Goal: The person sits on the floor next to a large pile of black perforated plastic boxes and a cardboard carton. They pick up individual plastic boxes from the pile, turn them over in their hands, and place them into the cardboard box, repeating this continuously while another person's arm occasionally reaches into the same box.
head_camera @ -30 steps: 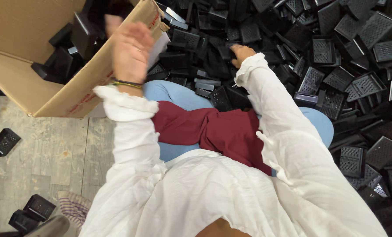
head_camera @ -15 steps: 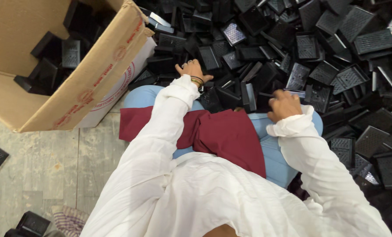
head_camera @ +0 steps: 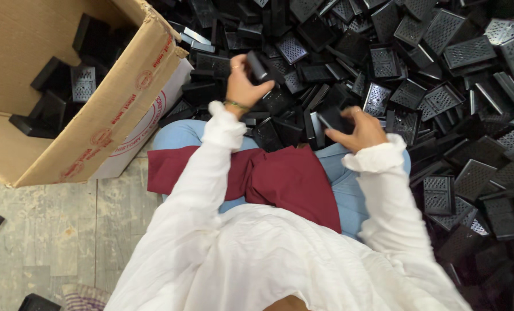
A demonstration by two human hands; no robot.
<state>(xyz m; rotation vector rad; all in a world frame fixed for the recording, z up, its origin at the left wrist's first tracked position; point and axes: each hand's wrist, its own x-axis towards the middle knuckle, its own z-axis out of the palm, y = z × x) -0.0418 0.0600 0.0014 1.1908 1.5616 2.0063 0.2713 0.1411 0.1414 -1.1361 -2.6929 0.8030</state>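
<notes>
Black part [head_camera: 257, 65] in left hand [head_camera: 243, 85]

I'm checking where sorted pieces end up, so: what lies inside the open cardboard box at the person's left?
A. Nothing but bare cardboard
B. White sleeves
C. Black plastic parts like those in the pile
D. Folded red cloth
C: the cardboard box holds several black plastic parts, one with the same grid face as those in the pile ahead of the person.
</notes>
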